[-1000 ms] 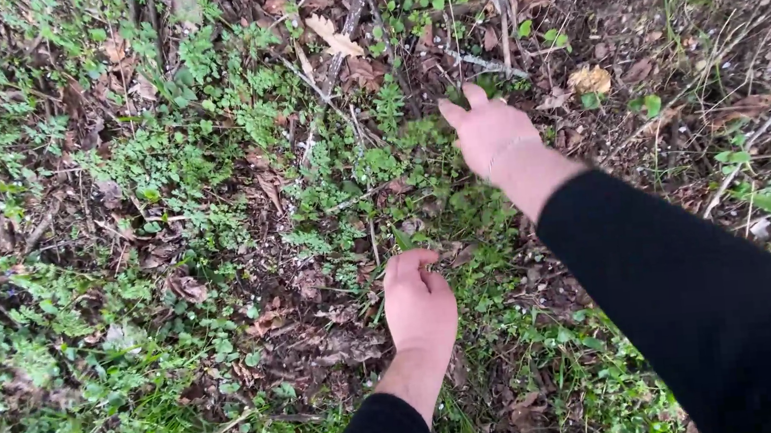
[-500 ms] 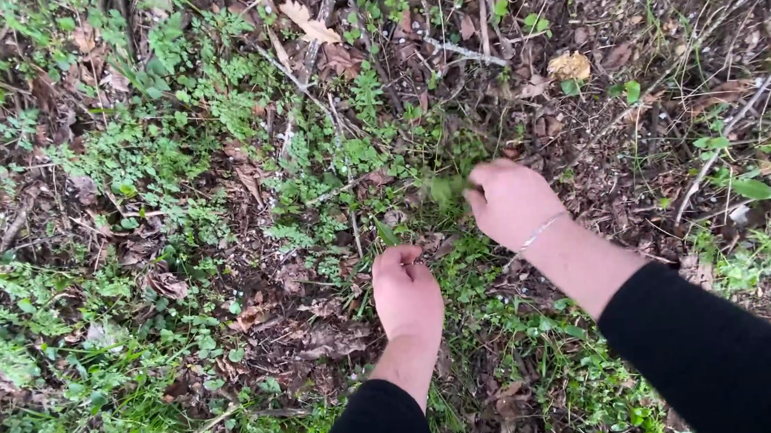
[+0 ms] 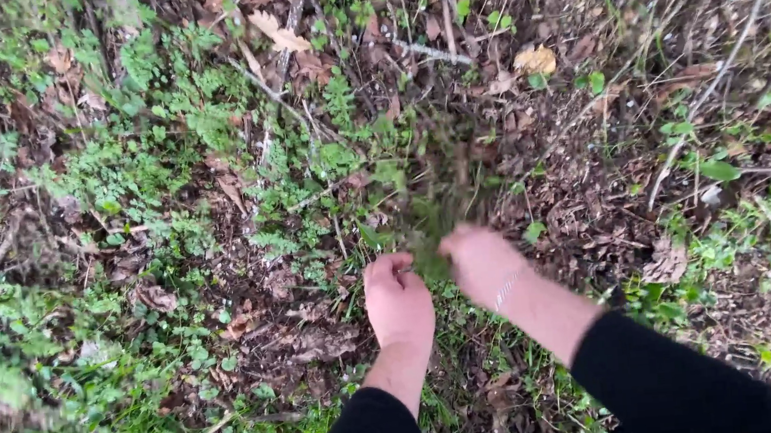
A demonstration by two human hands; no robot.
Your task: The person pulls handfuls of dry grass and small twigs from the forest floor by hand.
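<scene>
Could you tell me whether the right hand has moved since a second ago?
Yes. The right hand has pulled back from near the yellow leaf toward the body, and is now beside the left hand, apparently gripping blurred green stems.

Two hands show: the left hand [image 3: 398, 301] and the right hand [image 3: 481, 262], one at each side of six o'clock. One bracelet [image 3: 505, 289] circles a wrist. Two pale dry leaves [image 3: 278, 34] lie near twelve o'clock.
</scene>
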